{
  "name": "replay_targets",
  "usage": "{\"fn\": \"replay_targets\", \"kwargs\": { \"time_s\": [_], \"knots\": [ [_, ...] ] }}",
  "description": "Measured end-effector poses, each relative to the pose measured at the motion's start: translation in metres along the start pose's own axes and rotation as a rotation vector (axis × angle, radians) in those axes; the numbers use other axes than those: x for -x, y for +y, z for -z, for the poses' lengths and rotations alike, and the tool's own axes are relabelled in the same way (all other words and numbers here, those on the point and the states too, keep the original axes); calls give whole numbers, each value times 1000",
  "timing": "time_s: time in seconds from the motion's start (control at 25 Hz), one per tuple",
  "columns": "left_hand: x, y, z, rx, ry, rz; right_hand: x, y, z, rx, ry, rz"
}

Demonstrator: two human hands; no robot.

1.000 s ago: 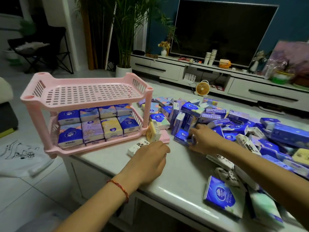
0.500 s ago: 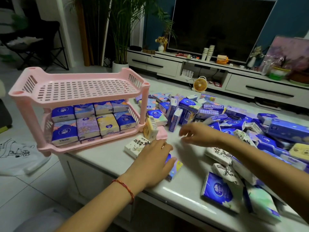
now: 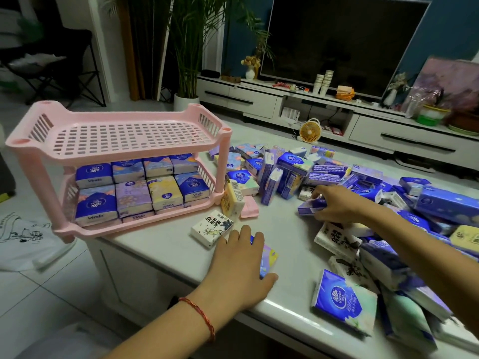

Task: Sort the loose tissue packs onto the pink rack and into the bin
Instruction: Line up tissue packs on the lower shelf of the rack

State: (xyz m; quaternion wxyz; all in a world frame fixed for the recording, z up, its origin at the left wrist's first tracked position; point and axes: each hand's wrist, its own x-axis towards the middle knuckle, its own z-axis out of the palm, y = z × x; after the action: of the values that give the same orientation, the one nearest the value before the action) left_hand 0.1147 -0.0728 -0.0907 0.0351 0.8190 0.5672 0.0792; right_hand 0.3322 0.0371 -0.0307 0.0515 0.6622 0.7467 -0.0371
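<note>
The left hand (image 3: pixel 241 265) lies palm down at lower centre of the frame. Its fingers and thumb are curled round one small purple-and-yellow wrapped tissue pack (image 3: pixel 269 256), which sits flat on the glossy white table (image 3: pixel 160 247). One thin red string bracelet (image 3: pixel 204 318) circles that wrist. The right hand (image 3: pixel 337 206), right of centre, pinches one flat blue-and-purple wrapped tissue pack (image 3: pixel 309 208) at the near edge of the heap of loose tissue packs (image 3: pixel 324 174). The heap fills the right half of the table, and its packs overlap too much to count. Just beside the left fingertips lies one white tissue pack with black brush lettering (image 3: pixel 212 228). One pale yellow tissue pack (image 3: pixel 232 200) stands on end, leaning by the right front post of the two-tier pink plastic slotted rack (image 3: pixel 124 136) at the left of the frame. On the rack's lower tier eight shelved packs (image 3: pixel 134 200) show on top, in two rows of four, with edges of a further layer visible under the front row
</note>
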Motion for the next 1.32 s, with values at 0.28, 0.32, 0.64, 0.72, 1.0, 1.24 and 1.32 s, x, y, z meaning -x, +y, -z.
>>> {"fn": "replay_targets", "kwargs": {
  "time_s": [0.28, 0.32, 0.64, 0.72, 1.0, 1.24, 1.32],
  "knots": [
    [6, -2, 5, 67, 40, 52, 40, -55, 66, -48, -49, 135],
    [8, -2, 7, 99, 76, 15, 45, -69, 69, -96, -49, 186],
    [30, -88, 51, 75, 410, 12, 33, -159, 40, -551, 140, 383],
    [43, -127, 57, 29, 472, 148, 24, -183, 24, -669, 204, 402],
    [66, -175, 63, 114, 430, 287, -4, -251, -12, -584, 443, 572],
    [52, -182, 58, 28, 372, 286, -12, -267, -22, -366, 352, 546],
    [53, -182, 55, -58, 371, 303, -11, -265, -20, -383, 321, 560]
  ]
}}
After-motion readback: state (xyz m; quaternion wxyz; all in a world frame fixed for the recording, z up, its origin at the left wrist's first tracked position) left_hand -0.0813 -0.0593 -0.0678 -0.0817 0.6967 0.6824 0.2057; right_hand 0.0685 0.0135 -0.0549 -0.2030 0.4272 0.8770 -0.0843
